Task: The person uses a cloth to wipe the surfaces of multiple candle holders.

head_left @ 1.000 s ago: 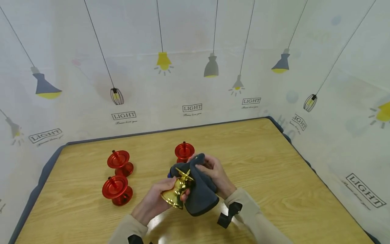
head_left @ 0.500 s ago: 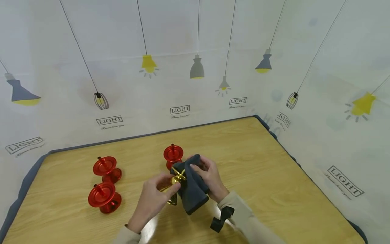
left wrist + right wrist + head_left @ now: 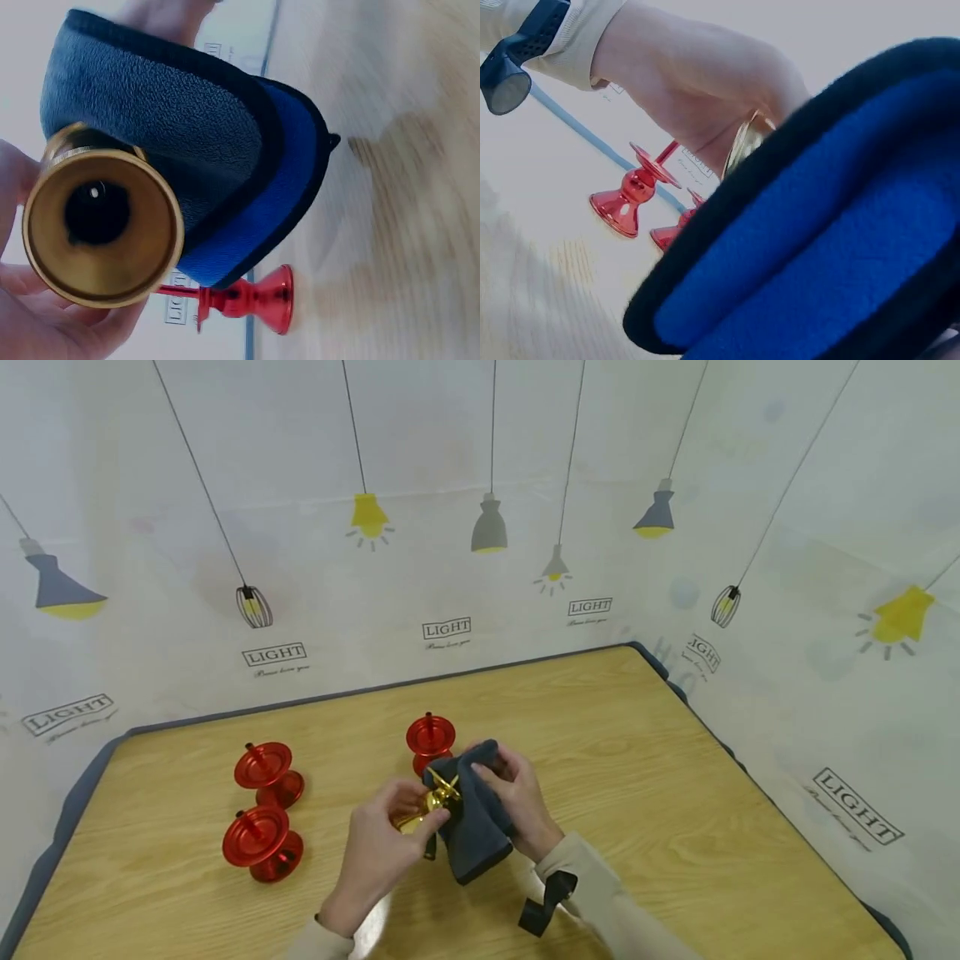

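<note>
My left hand (image 3: 378, 839) grips a shiny gold candle holder (image 3: 441, 797), its dish end tipped toward the cloth. In the left wrist view, the hollow base (image 3: 146, 259) faces the camera, with fingers curled behind it. A grey-blue cloth (image 3: 474, 839) with dark edging hangs from my right hand (image 3: 521, 797), pinched between thumb and fingers. The cloth lies against the gold holder and covers part of it. Its bright blue underside (image 3: 802, 247) fills much of the right wrist view, hiding the right fingers there.
Two red candle holders (image 3: 262, 843) (image 3: 268, 771) stand upright on the left of the wooden table (image 3: 637, 760). A third red candle holder (image 3: 431, 737) stands just beyond the cloth. A pale wall covering (image 3: 315, 543) printed with lamps rises behind the table.
My left hand has shifted its hold, its fingers now over the gold candle holder instead of beneath it. The right hand keeps the cloth against it. The head view has turned slightly right.
</note>
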Available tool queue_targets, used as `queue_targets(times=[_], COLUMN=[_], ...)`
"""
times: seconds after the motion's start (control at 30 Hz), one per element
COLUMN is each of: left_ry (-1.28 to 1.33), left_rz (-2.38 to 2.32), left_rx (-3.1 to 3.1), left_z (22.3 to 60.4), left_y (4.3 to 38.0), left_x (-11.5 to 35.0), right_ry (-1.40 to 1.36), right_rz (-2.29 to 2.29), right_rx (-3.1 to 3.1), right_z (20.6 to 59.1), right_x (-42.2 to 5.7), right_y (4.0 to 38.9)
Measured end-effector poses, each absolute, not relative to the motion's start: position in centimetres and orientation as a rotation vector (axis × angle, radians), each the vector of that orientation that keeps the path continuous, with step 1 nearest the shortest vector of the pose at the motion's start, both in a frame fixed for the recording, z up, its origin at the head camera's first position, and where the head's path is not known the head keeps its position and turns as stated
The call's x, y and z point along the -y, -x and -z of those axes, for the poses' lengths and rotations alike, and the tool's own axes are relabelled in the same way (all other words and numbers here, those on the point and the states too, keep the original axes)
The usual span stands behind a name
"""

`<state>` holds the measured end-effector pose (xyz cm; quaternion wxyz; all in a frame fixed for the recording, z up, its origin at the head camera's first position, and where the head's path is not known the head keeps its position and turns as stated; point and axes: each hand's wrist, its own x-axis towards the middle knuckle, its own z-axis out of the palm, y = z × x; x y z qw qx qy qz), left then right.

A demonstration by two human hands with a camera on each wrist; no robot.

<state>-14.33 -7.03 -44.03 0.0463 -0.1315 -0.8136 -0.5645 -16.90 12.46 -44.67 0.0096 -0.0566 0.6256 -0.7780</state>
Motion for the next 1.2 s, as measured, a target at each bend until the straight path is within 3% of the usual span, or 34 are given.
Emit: queue_targets(times=[0.13,0.3,0.37,0.43,0.6,0.7,0.8,0.97,1.03,1.1,1.2], left_ry=[0.384,0.440,0.458,0.477,0.479,0.516,0.515,0.674,0.730,0.674,0.550], left_rz=[1.850,2.944,3.110,2.875,1.707,1.423,1.631,2.857,3.058,2.867,2.141], left_rx=[2.501,2.206,2.179,2.301,2.519,2.451,2.502,2.290,2.208,2.267,2.450], left_z=[43.7,43.4,43.3,43.2,43.6,44.0,43.8,43.9,44.1,43.9,43.8], left_y=[14.2,15.1,15.2,15.0,14.0,13.7,13.9,15.5,15.9,15.5,14.8], left_x=[6.7,7.9,8.2,8.1,6.7,6.0,6.2,8.0,8.3,8.2,7.5], right_ry=[0.222,0.366,0.391,0.368,0.227,0.183,0.215,0.312,0.323,0.312,0.258], right_rz=[2.390,2.390,2.400,2.409,2.472,2.485,2.460,2.397,2.392,2.407,2.462], right_rx=[-1.976,-1.901,-1.872,-1.872,-1.940,-1.984,-1.987,-1.919,-1.893,-1.880,-1.881], right_z=[44.6,44.5,44.5,44.5,44.5,44.5,44.4,44.3,44.3,44.4,44.6], right_x=[-12.9,-13.6,-13.6,-13.4,-12.7,-12.4,-12.8,-13.7,-13.8,-13.7,-13.4], right_y=[16.7,16.7,16.7,16.6,16.5,16.4,16.3,16.1,16.1,16.1,16.1])
